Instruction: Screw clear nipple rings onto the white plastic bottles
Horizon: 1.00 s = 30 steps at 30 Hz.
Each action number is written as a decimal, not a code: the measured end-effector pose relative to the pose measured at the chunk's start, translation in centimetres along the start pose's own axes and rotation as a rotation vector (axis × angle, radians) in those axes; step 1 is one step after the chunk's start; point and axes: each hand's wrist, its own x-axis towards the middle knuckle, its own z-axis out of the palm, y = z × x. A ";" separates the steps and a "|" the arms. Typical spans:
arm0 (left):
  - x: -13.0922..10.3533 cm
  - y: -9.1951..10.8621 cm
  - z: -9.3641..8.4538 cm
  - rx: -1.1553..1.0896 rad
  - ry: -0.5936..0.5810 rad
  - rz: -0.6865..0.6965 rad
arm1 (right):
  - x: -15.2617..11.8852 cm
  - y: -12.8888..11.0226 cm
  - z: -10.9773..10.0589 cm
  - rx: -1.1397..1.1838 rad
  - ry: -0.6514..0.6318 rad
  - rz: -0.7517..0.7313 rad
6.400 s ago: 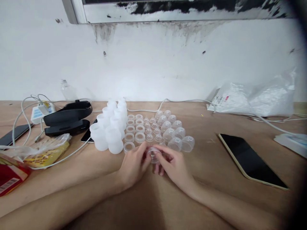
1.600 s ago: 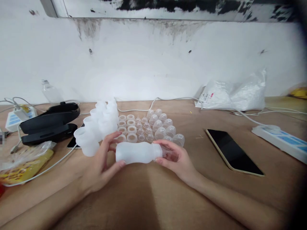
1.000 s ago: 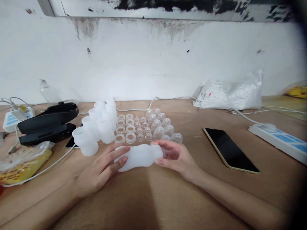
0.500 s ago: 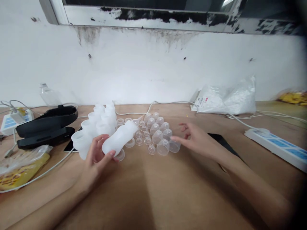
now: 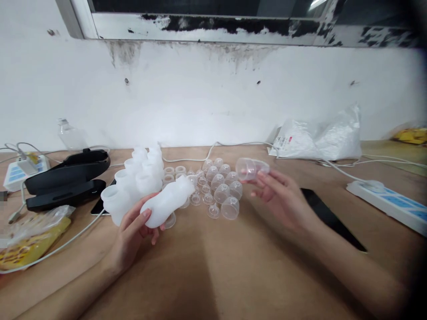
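Note:
A white baby bottle lies tilted in my left hand, its narrow top pointing up and right. My right hand is closed on a clear bottle cap, raised above the table with its wide mouth to the left. Several more clear domed caps stand in rows between the hands. Left of them are small clear bottle nipples and clear rings, some hidden behind the held bottle. A group of white open-necked bottles stands beyond my left hand.
At the left lie a black case, a bag with yellow contents and a power strip. A dark phone-like slab rests beside my right forearm, with another power strip farther right. White plastic bags lie against the wall.
My right hand has taken a clear cap from the near right of the rows and lifted it up and right. The bottle remains in my left hand, slightly lower in view.

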 end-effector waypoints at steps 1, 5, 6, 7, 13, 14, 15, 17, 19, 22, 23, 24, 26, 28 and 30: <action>0.0 -0.1 0.0 -0.001 -0.004 -0.011 | -0.5 0.5 0.8 0.073 -0.061 0.025; -0.1 -0.4 0.0 -0.005 -0.042 -0.045 | -1.9 2.2 2.7 0.190 -0.209 0.134; -0.1 -0.5 0.1 -0.006 -0.053 -0.054 | -2.0 2.5 2.9 0.211 -0.220 0.155; -0.1 -0.5 0.1 -0.008 -0.063 -0.060 | -2.0 2.6 2.9 0.231 -0.222 0.172; -0.4 -0.7 0.0 -0.008 -0.089 -0.073 | -1.7 2.9 2.3 0.249 -0.226 0.190; -0.4 -0.7 0.0 -0.004 -0.088 -0.071 | -1.7 2.9 2.3 0.243 -0.229 0.188; -0.4 -0.7 0.0 0.004 -0.086 -0.068 | -1.7 3.0 2.4 0.237 -0.235 0.184; -0.5 -0.6 0.0 0.042 -0.087 -0.052 | -1.8 3.0 2.5 0.224 -0.245 0.160; -0.6 -0.4 0.0 0.114 -0.091 -0.042 | -2.0 3.2 2.7 0.195 -0.246 0.124; -0.9 0.0 0.3 0.230 -0.114 -0.053 | -2.4 3.4 3.0 0.121 -0.272 0.071; -1.0 0.1 0.4 0.253 -0.125 -0.059 | -2.5 3.5 3.1 0.094 -0.287 0.060; -1.1 0.2 0.6 0.270 -0.138 -0.064 | -2.6 3.5 3.1 0.072 -0.297 0.049; -1.4 0.4 0.8 0.292 -0.154 -0.075 | -2.7 3.5 3.1 0.037 -0.302 0.035; -1.5 0.5 1.0 0.318 -0.161 -0.087 | -2.8 3.5 3.0 0.012 -0.304 0.027; -1.6 0.6 1.1 0.348 -0.164 -0.074 | -2.8 3.3 2.9 -0.013 -0.315 0.028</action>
